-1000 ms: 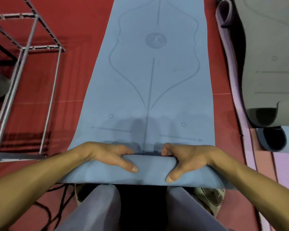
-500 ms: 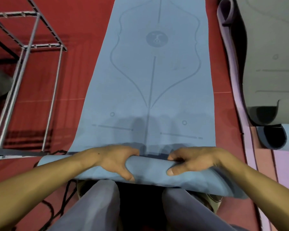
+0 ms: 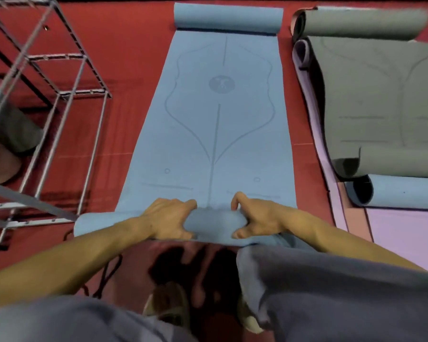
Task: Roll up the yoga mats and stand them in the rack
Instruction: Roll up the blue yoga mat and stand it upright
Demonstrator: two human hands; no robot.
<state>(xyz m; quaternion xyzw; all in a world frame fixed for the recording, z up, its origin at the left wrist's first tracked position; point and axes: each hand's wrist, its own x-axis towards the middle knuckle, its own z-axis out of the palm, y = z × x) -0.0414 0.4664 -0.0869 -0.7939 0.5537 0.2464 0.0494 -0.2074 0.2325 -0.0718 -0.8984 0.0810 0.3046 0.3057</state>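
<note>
Two hands on the blue yoga mat (image 3: 218, 134): your left hand (image 3: 169, 219) and right hand (image 3: 256, 217) both curl over the rolled near end (image 3: 211, 224), fingers hooked over the far side of the roll, thumbs on the near side, palms down. Both grip the roll, side by side, apart, near its middle.

Mat lies flat on the red floor (image 3: 126, 134), long axis running straight away from you. Roll axis runs left-right, across the mat. Roll's left end sticks out past your left forearm, close to the rack's foot. Far end of the mat is curled into a small roll (image 3: 227, 18) too, also left-right.

Metal rack (image 3: 59, 92) stands left of the mat, on the floor, apart from the mat's flat part.

Right of the blue mat: a grey mat (image 3: 381, 99) lying on a lilac mat (image 3: 405, 238), grey one curled at both ends. A light blue rolled mat (image 3: 400, 191) lies just beside the grey mat's near curl.

Your grey-trousered legs (image 3: 331, 299) fill the bottom edge; shoes (image 3: 166, 307) blurred.
</note>
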